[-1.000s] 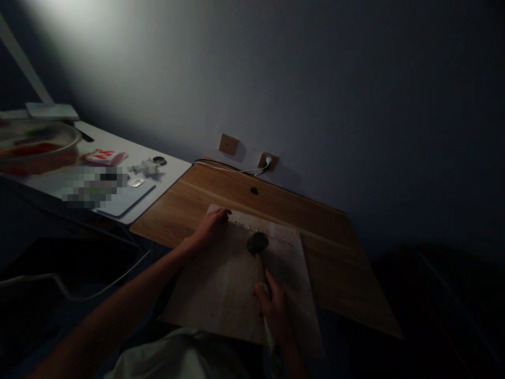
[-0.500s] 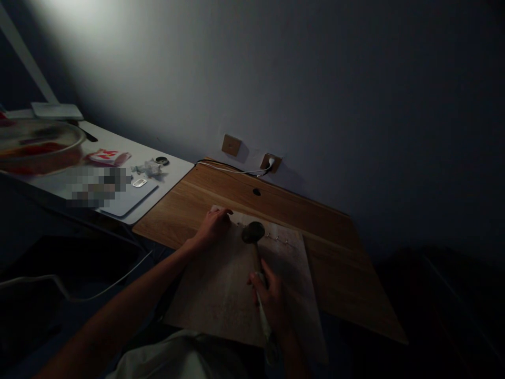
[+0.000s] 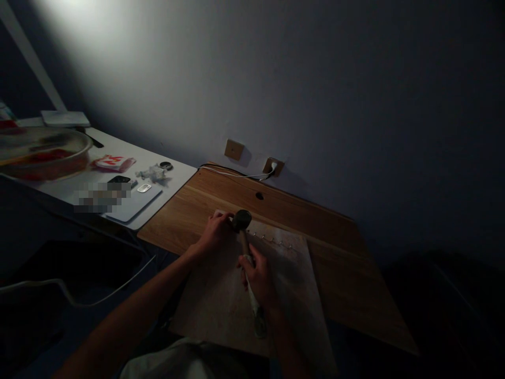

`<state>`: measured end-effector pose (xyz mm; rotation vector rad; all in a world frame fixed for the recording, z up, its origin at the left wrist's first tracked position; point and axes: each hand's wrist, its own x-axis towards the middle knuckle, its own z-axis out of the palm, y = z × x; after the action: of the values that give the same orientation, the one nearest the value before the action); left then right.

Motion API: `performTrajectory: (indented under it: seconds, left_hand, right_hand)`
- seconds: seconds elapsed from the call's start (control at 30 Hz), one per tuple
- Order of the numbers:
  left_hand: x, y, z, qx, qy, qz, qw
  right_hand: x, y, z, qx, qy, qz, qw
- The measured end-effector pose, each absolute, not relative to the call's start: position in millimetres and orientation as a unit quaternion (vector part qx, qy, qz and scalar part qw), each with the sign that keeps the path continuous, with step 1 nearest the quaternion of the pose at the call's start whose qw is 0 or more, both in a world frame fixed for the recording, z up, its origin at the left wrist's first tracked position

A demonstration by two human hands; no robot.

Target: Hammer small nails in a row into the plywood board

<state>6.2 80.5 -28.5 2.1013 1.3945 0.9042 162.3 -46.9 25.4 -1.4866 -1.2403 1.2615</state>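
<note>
A pale wooden board (image 3: pixel 221 295) lies on a brown wooden desk (image 3: pixel 347 284), with a row of small nails (image 3: pixel 272 240) along its far edge. My right hand (image 3: pixel 258 279) is wrapped round the handle of a hammer (image 3: pixel 242 221), whose dark head hangs over the board's far left corner. My left hand (image 3: pixel 215 231) rests at that same corner, fingers curled right beside the hammer head. What the fingers pinch, if anything, is too dark to see.
A white table (image 3: pixel 173 176) adjoins on the left with a glass bowl (image 3: pixel 43 155), a red-and-white packet (image 3: pixel 112 162), a tablet (image 3: pixel 134 202) and small items. Wall sockets (image 3: pixel 272 166) with a white cable sit behind the desk. A pale cable (image 3: pixel 79 300) hangs below.
The hammer head has moved left along the nail row to the board's corner, close to my left hand. My right hand followed it left and forward. The view shifted slightly.
</note>
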Motion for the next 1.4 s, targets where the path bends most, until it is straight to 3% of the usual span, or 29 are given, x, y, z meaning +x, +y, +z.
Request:
performTrajectory:
  seconds: [0.27,0.53,0.7,1.0,1.13,1.27,1.4]
  left_hand:
    - [6,79,-24,0.767,0.499,0.327,0.239]
    - [7,78,-14,0.777,0.498,0.294,0.250]
    - [8,79,-12,0.773,0.509,0.289,0.246]
    - [4,80,-26,0.778,0.482,0.335,0.225]
    - [4,80,-30,0.779,0.451,0.400,0.175]
    - [3,72,-25,0.790,0.411,0.434,0.137]
    - [-4,54,-15,0.826,0.372,0.389,0.167]
  right_hand:
    - [163,-48,35,-0.580,-0.467,0.516,0.423]
    - [199,-120,17,-0.572,-0.252,0.557,0.547]
    - [214,-143,14,-0.592,-0.122,0.504,0.616]
    - [208,-152,-5,-0.532,-0.142,0.573,0.607]
    - [216,-160,-26,-0.564,-0.166,0.535,0.607]
    - [235,-170,-26,-0.660,-0.253,0.472,0.527]
    - [254,-171,-6,-0.697,-0.378,0.393,0.466]
